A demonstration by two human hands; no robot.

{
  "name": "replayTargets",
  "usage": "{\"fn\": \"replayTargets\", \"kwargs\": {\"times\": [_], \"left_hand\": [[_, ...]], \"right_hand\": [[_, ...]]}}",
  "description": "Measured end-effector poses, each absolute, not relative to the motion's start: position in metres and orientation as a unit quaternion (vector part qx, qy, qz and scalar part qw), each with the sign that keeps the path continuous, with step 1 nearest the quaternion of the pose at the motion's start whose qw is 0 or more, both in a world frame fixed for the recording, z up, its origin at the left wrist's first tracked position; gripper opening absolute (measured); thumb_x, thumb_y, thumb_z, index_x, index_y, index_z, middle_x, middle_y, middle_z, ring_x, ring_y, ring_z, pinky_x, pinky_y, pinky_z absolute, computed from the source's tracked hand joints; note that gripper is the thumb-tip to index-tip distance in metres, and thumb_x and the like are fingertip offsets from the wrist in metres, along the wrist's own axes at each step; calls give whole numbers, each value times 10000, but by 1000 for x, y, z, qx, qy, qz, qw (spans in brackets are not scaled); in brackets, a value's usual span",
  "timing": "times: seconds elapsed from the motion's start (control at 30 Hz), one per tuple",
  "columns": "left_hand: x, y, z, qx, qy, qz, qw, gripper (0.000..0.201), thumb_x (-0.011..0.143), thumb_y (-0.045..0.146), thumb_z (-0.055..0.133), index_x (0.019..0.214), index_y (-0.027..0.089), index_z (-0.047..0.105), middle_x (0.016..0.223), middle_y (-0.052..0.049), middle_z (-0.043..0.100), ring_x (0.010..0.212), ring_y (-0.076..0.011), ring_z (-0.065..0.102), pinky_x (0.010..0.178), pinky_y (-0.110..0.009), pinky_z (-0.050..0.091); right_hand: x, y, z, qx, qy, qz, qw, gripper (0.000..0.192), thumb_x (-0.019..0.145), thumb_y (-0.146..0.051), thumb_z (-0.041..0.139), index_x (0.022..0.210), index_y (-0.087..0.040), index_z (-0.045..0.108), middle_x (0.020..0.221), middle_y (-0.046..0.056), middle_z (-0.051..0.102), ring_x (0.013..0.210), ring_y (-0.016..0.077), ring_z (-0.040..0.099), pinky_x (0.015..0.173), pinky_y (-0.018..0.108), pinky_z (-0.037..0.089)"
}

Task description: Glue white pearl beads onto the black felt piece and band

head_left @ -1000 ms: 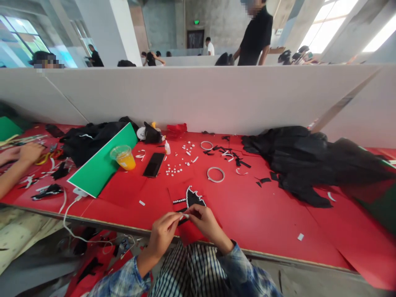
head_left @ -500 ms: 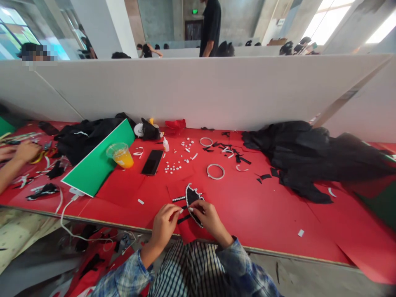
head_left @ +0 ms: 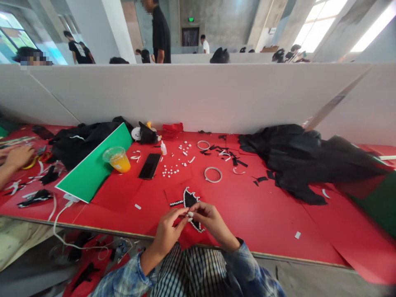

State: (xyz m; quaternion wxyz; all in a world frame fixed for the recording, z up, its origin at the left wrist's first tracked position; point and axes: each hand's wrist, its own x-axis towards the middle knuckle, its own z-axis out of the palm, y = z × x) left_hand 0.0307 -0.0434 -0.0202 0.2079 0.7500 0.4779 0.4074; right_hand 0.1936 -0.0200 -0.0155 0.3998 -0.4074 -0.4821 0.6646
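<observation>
**Both hands pinch at the near end of a pearl-edged black piece**

Left hand (head_left: pixel 168 231) and right hand (head_left: pixel 208 222) meet fingertip to fingertip at the near edge of the red-covered tabletop (head_left: pixel 262 214). Each is closed in a pinch, thumb against forefinger, on the near part of a small black fabric piece edged with white pearl beads (head_left: pixel 190 202); what exactly lies between the fingertips is too small to tell. The piece lies flat on the red surface with its long axis running away from the person, its far end pointing toward the white partition wall (head_left: pixel 198 95). A short string of beads sticks out from it to the left. Most of the piece shows just beyond the fingertips, and its beaded edge curves on under the right hand.

Farther out lie loose white beads (head_left: pixel 173 170), a white ring (head_left: pixel 213 174), a second white ring (head_left: pixel 203 144), a black phone (head_left: pixel 149 166) and a small white glue bottle (head_left: pixel 163 148). A clear plastic cup of orange drink (head_left: pixel 118 159) stands beside a tilted green board (head_left: pixel 94 170). A heap of black cloth (head_left: pixel 306 161) lies well off to the right and another dark cloth pile (head_left: pixel 80 142) to the left. At the far left a co-worker's hand (head_left: pixel 17 156) rests among black and white scraps.
</observation>
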Motion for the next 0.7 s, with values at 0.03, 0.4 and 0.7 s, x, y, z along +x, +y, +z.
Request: {"fn": "replayTargets", "kwargs": {"times": [0.03,0.4,0.7], "left_hand": [[32,-42,-17,757,468,415,188,177,877,275,509,979,189,624,869,-46,698,809,-154,659,747,-270,546],[37,-34,-8,771,394,487,112,137,878,213,523,968,198,626,724,-7,621,670,-107,603,627,-203,515],[47,-11,-1,787,378,472,125,148,894,272,490,822,177,577,686,0,587,638,-104,580,619,-196,478]], "right_hand": [[195,-18,-13,-410,-480,662,404,335,658,-477,701,744,-166,609,619,-19,586,534,91,487,497,217,341],[190,-23,-6,-389,-370,725,432,337,576,-426,776,678,-150,610,581,-24,576,502,72,456,504,210,324],[196,-15,0,-378,-356,722,457,386,616,-497,736,633,-139,593,569,-19,580,506,66,470,543,207,355]]}}
